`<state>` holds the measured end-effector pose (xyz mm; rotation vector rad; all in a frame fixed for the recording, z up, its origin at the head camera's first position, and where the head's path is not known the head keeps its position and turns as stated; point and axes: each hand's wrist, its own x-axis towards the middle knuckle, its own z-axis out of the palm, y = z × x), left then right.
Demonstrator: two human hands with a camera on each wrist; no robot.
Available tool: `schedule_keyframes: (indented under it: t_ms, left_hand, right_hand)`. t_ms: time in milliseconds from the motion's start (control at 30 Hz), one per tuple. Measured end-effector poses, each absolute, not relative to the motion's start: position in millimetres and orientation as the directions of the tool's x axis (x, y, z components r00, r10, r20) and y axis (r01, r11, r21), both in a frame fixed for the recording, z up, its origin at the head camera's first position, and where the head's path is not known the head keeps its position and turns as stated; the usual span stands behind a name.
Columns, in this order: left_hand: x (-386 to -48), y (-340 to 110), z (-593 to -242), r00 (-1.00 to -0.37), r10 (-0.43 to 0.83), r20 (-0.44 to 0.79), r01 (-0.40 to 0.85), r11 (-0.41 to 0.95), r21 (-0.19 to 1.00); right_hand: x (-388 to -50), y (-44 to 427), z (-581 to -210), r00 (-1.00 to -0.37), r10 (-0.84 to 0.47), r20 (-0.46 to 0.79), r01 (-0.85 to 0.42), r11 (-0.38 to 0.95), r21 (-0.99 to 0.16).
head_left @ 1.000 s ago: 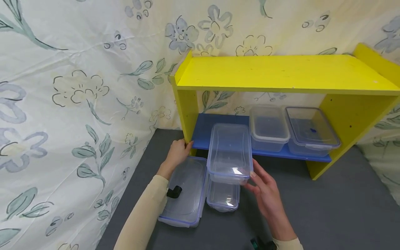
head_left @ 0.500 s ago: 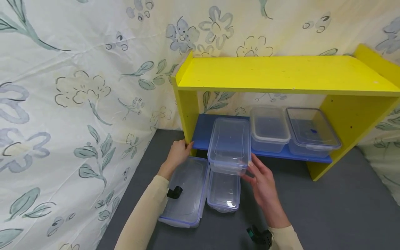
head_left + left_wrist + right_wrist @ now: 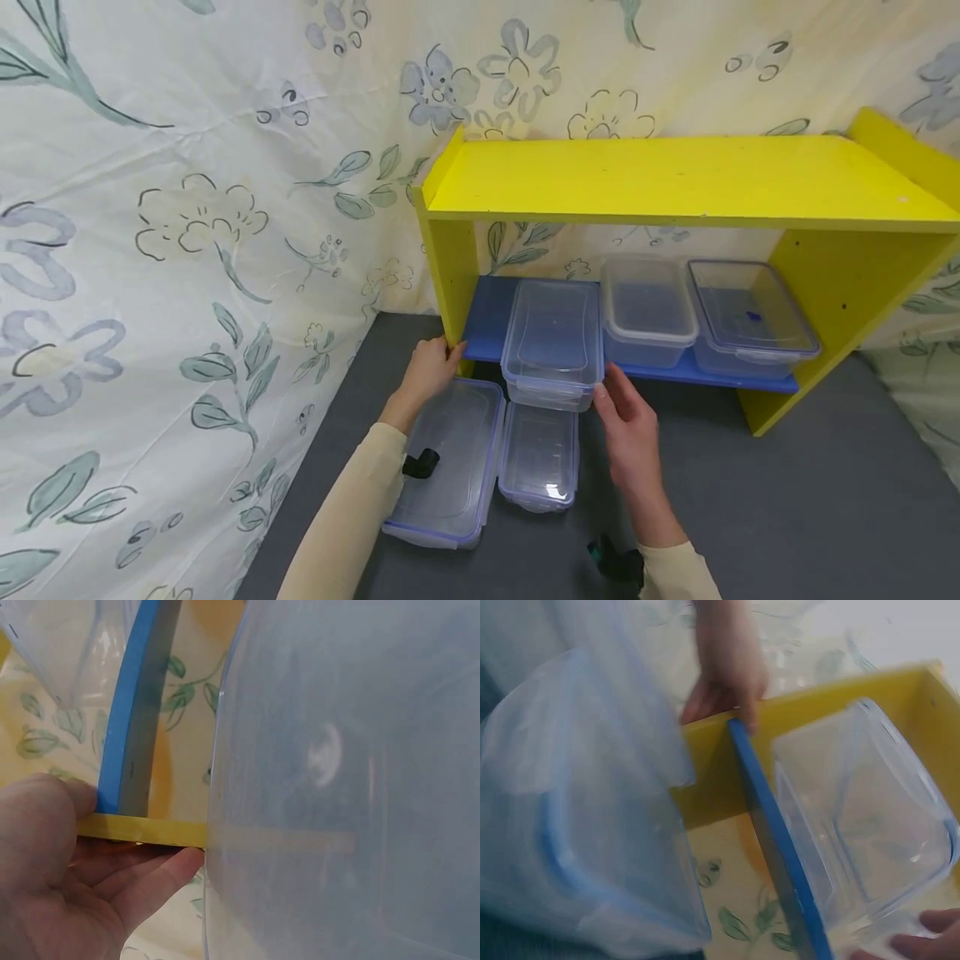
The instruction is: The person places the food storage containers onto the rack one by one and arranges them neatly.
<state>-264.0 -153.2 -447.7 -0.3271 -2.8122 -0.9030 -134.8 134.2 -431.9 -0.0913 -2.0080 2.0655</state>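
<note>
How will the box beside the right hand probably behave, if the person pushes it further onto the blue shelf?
The box is probably light: nothing shows through its clear lid. Being rectangular, it should slide rather than roll. It may tip if pulled outward, since its front overhangs the shelf.

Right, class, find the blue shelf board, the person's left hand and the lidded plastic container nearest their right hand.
Blue shelf board (image 3: 488, 326), head view: bare top surface.
Left hand (image 3: 430, 367), head view: back of hand.
Lidded plastic container (image 3: 557, 331), head view: lid's middle.

Left hand (image 3: 431, 369) gripping, right hand (image 3: 632, 429) seemingly pinching
</note>
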Motion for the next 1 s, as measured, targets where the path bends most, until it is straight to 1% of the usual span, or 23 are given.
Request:
schedule_keyframes:
  t_ms: [33, 67, 133, 200, 233, 267, 300, 333, 400, 467, 533, 667, 833, 900, 1000]
  left_hand:
    - [-264, -153, -448, -0.961, 0.157, 0.229, 0.261, 0.792, 0.552]
    - [-265, -153, -447, -0.960, 0.159, 0.231, 0.264, 0.791, 0.552]
    - [-265, -153, -447, -0.958, 0.164, 0.236, 0.271, 0.790, 0.551]
    - [-265, -153, -446, -0.958, 0.163, 0.237, 0.270, 0.791, 0.549]
    - [-265, -153, -445, -0.958, 0.160, 0.236, 0.268, 0.791, 0.550]
    - [-265, -153, -445, -0.959, 0.156, 0.235, 0.264, 0.791, 0.552]
    - [-265, -153, -445, -0.961, 0.152, 0.231, 0.259, 0.792, 0.553]
    - [-265, -154, -446, -0.962, 0.150, 0.227, 0.254, 0.794, 0.553]
    - [-264, -154, -447, -0.964, 0.150, 0.221, 0.250, 0.795, 0.553]
    - [-263, -154, -448, -0.963, 0.157, 0.219, 0.255, 0.796, 0.549]
    - [-263, -153, -448, -0.962, 0.165, 0.218, 0.261, 0.791, 0.554]
    - [-262, -151, -447, -0.960, 0.171, 0.221, 0.270, 0.775, 0.572]
    - [-262, -151, -447, -0.961, 0.170, 0.220, 0.269, 0.767, 0.582]
    - [-262, -151, -447, -0.962, 0.168, 0.215, 0.264, 0.767, 0.585]
    - [-261, -152, -448, -0.966, 0.162, 0.200, 0.251, 0.768, 0.589]
  right_hand:
    - [-131, 133, -433, -0.937, 0.262, 0.233, -0.210, 0.113, -0.971]
    - [-126, 130, -435, -0.895, 0.283, 0.346, -0.284, 0.237, -0.929]
    - [-119, 125, -437, -0.761, 0.270, 0.590, -0.429, 0.473, -0.770]
    - [-113, 120, -438, -0.615, 0.172, 0.770, -0.548, 0.608, -0.574]
    - [-111, 117, -438, -0.556, 0.108, 0.824, -0.588, 0.650, -0.482]
    - [-110, 114, -438, -0.516, 0.040, 0.856, -0.614, 0.680, -0.402]
    - [-109, 112, -438, -0.489, -0.025, 0.872, -0.628, 0.704, -0.332]
    - [-108, 110, -438, -0.487, -0.082, 0.870, -0.632, 0.720, -0.286]
    - [-108, 107, -439, -0.517, -0.173, 0.838, -0.617, 0.754, -0.225]
    - [-108, 107, -440, -0.560, -0.229, 0.796, -0.592, 0.783, -0.191]
    - [-109, 107, -441, -0.600, -0.253, 0.759, -0.569, 0.802, -0.182]
    - [-113, 109, -441, -0.637, -0.261, 0.725, -0.538, 0.825, -0.176]
    - [-120, 109, -440, -0.671, -0.239, 0.702, -0.503, 0.843, -0.194]
    - [-122, 109, -440, -0.678, -0.232, 0.698, -0.496, 0.845, -0.201]
    - [-125, 108, -441, -0.670, -0.231, 0.706, -0.502, 0.841, -0.201]
